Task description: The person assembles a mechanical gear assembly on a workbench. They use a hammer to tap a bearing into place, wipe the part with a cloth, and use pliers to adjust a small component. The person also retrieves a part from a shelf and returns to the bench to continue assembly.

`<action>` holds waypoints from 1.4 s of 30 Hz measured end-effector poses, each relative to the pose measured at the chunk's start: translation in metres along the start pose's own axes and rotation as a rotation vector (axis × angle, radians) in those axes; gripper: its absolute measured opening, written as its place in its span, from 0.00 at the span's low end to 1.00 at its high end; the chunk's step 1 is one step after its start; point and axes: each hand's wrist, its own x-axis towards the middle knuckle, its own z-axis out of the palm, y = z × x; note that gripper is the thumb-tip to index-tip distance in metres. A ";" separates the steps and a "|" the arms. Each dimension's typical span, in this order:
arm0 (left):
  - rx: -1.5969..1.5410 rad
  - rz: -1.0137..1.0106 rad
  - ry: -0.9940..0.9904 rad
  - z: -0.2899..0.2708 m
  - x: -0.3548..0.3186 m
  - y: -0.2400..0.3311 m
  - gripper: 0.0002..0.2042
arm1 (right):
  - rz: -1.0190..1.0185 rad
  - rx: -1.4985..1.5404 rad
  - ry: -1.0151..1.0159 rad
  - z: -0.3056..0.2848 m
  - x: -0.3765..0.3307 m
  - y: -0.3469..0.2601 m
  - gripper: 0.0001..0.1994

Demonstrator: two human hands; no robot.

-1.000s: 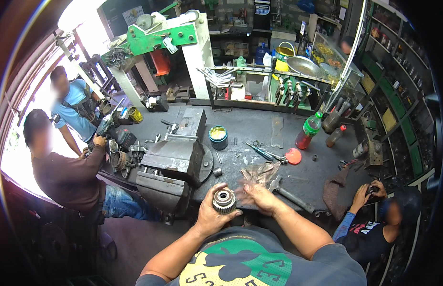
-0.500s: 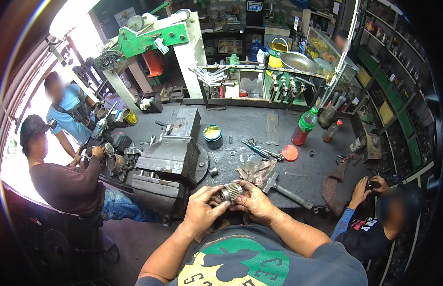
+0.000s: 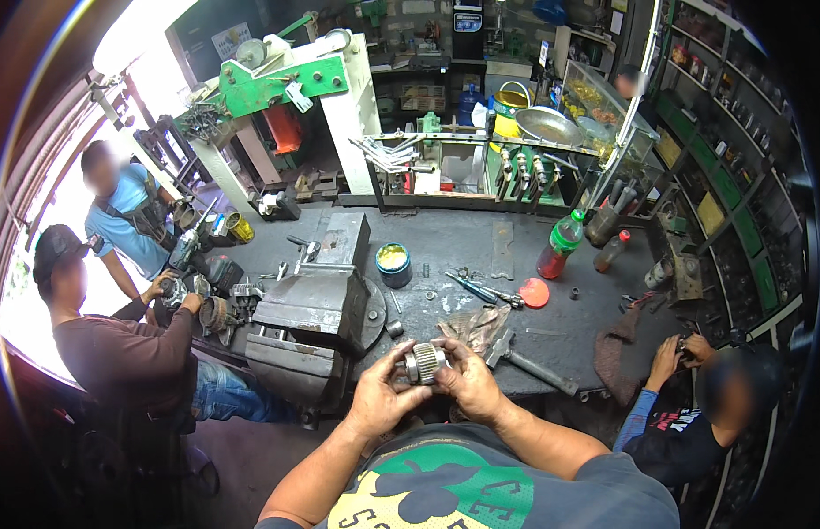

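Observation:
Between my two hands, just off the bench's near edge, is a metal gear (image 3: 425, 362) with straight teeth and a smooth collar at its left end. My left hand (image 3: 381, 388) grips the collar end, thumb below and fingers behind. My right hand (image 3: 470, 377) is closed round the toothed end, its thumb against the lower side. A hammer (image 3: 538, 368) lies on the bench to the right of my right hand. Beside its head is a crumpled, stained rag (image 3: 474, 331). A small dark metal sleeve (image 3: 394, 329) stands on the bench beyond my left hand.
A large bench vise (image 3: 313, 304) stands left of me. Farther back are an open tub of yellow grease (image 3: 393, 262), pliers (image 3: 471, 287), a red lid (image 3: 534, 294) and a green-and-red bottle (image 3: 561, 245). Two people work at left, another person (image 3: 727, 388) at right. A press (image 3: 291, 84) rises behind.
My hands have turned the gear so its toothed side faces up more squarely, and my fingers have shifted on it. At left, a co-worker's hands have moved over the part there.

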 end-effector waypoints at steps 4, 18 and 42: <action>-0.068 -0.035 -0.047 -0.015 0.003 -0.014 0.45 | 0.130 -0.385 -0.080 -0.013 0.006 -0.024 0.31; -0.326 -0.176 -0.065 -0.011 -0.004 -0.019 0.40 | -0.653 -0.892 -0.086 -0.018 0.008 -0.012 0.27; -0.379 -0.103 0.333 0.042 0.013 -0.066 0.46 | 0.010 -0.456 -0.015 -0.191 0.093 0.031 0.22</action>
